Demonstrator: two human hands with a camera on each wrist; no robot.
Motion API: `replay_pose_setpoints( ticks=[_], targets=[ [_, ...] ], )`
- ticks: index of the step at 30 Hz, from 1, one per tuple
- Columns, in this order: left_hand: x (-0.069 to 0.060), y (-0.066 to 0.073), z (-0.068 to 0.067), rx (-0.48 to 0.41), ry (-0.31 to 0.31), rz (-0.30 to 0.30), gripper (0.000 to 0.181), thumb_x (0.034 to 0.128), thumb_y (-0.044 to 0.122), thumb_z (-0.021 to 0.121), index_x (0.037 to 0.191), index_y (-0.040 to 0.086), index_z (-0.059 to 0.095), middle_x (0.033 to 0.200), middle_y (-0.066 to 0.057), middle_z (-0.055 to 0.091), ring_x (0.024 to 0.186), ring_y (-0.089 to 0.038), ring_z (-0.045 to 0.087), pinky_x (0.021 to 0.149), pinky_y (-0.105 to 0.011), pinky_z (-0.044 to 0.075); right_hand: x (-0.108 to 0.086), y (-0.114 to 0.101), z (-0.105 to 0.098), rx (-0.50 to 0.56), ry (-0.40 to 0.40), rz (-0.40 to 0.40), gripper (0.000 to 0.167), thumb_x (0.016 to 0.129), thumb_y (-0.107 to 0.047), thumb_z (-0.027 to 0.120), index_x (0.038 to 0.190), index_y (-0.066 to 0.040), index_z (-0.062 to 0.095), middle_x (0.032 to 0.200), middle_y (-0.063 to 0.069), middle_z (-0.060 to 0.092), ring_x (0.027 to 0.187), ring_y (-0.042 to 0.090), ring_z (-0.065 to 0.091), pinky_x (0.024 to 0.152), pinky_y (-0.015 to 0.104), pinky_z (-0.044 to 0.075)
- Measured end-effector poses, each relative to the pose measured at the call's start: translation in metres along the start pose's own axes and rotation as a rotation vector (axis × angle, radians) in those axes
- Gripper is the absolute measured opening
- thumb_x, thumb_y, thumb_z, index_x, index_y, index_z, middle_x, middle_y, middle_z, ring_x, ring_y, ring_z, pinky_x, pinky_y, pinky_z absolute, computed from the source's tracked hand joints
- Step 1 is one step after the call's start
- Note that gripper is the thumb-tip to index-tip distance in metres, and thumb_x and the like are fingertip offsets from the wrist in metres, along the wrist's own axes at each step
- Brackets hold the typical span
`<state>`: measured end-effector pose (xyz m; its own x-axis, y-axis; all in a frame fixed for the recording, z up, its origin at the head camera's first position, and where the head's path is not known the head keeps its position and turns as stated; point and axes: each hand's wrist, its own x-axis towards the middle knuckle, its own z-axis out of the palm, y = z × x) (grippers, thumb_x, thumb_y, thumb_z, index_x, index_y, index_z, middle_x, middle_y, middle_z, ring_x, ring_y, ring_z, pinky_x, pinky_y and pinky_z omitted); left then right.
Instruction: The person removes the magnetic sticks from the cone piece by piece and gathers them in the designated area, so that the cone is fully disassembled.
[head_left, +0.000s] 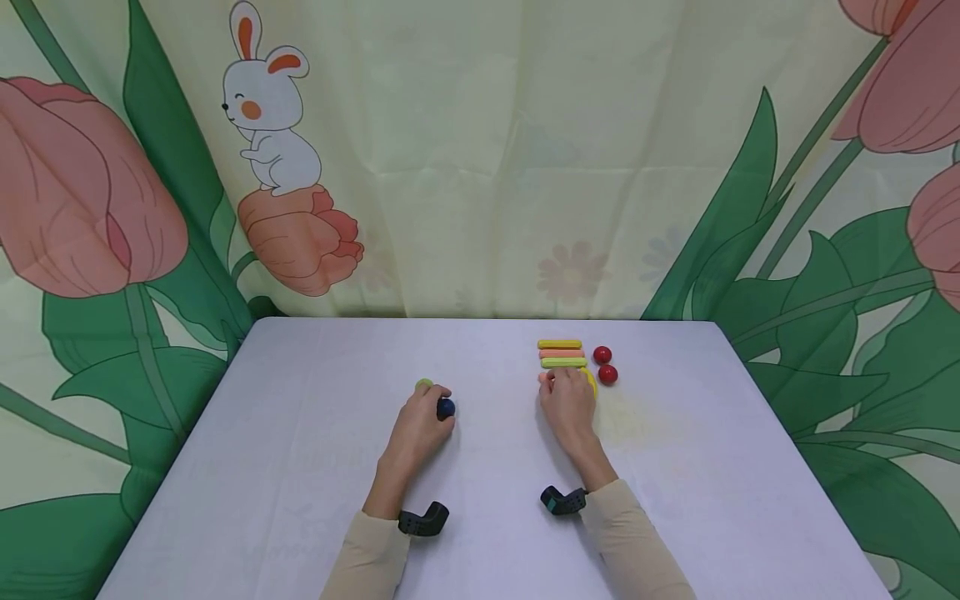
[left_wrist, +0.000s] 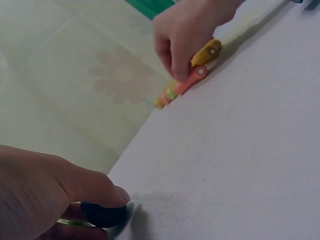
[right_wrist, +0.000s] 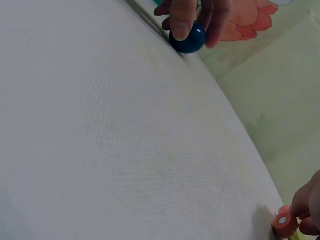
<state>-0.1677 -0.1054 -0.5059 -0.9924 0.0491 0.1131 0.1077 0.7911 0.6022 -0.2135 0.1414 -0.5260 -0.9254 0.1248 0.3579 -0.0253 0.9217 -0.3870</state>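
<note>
My left hand (head_left: 422,423) holds a glossy dark blue ball (head_left: 446,408) between thumb and fingers, just at the tabletop. Part of a light green thing (head_left: 424,383) shows beyond those fingers; its shape is hidden. On the right, my right hand (head_left: 568,406) pinches an orange-pink piece (left_wrist: 195,76) with a white dot on its end. Most of that piece is covered by the fingers. A curved yellow piece (head_left: 591,382) lies against the right side of this hand. Just beyond it are a green stick (head_left: 564,362), a pink stick (head_left: 561,354) and a yellow stick (head_left: 559,344), laid in parallel.
Two red balls (head_left: 602,355) sit right of the sticks. The white-covered table (head_left: 300,467) ends at a printed curtain (head_left: 450,167) behind it. A black strap with a camera (head_left: 424,519) is on the left wrist, and another camera (head_left: 562,500) is on the right.
</note>
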Motion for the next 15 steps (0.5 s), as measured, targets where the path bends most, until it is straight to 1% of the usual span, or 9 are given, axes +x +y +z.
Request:
replay_pose_setpoints(
  ticks=[4, 8, 11, 15],
  targets=[
    [-0.001, 0.000, -0.001, 0.023, 0.008, 0.010, 0.036, 0.0840, 0.009, 0.075, 0.119, 0.006, 0.067, 0.118, -0.015, 0.064, 0.108, -0.033, 0.067, 0.091, -0.046, 0.057, 0.002, 0.004, -0.001, -0.003, 0.009, 0.043, 0.015, 0.093, -0.017, 0.069, 0.093, -0.002, 0.071, 0.085, 0.013, 0.063, 0.086, 0.031, 0.057, 0.079, 0.041, 0.048],
    [-0.001, 0.000, -0.002, 0.046, 0.020, 0.032, 0.035, 0.0838, 0.010, 0.076, 0.118, 0.007, 0.068, 0.116, -0.013, 0.064, 0.106, -0.031, 0.068, 0.090, -0.045, 0.057, 0.003, 0.008, -0.001, 0.008, -0.007, 0.072, 0.016, 0.093, -0.017, 0.068, 0.096, -0.002, 0.071, 0.089, 0.014, 0.064, 0.087, 0.030, 0.056, 0.080, 0.039, 0.047],
    [-0.001, 0.000, -0.003, 0.062, 0.032, 0.049, 0.034, 0.0840, 0.012, 0.076, 0.117, 0.008, 0.069, 0.115, -0.012, 0.064, 0.104, -0.030, 0.068, 0.088, -0.043, 0.057, 0.004, 0.010, -0.002, 0.018, -0.001, 0.075, 0.016, 0.093, -0.016, 0.068, 0.097, 0.000, 0.071, 0.093, 0.016, 0.065, 0.087, 0.031, 0.057, 0.080, 0.039, 0.047],
    [-0.001, 0.000, -0.003, 0.075, 0.047, 0.058, 0.033, 0.0838, 0.013, 0.076, 0.116, 0.010, 0.070, 0.115, -0.010, 0.064, 0.102, -0.028, 0.069, 0.085, -0.042, 0.058, 0.005, 0.013, -0.002, 0.027, 0.014, 0.073, 0.016, 0.093, -0.015, 0.068, 0.096, 0.000, 0.070, 0.094, 0.017, 0.065, 0.086, 0.032, 0.057, 0.079, 0.040, 0.048]
  ],
)
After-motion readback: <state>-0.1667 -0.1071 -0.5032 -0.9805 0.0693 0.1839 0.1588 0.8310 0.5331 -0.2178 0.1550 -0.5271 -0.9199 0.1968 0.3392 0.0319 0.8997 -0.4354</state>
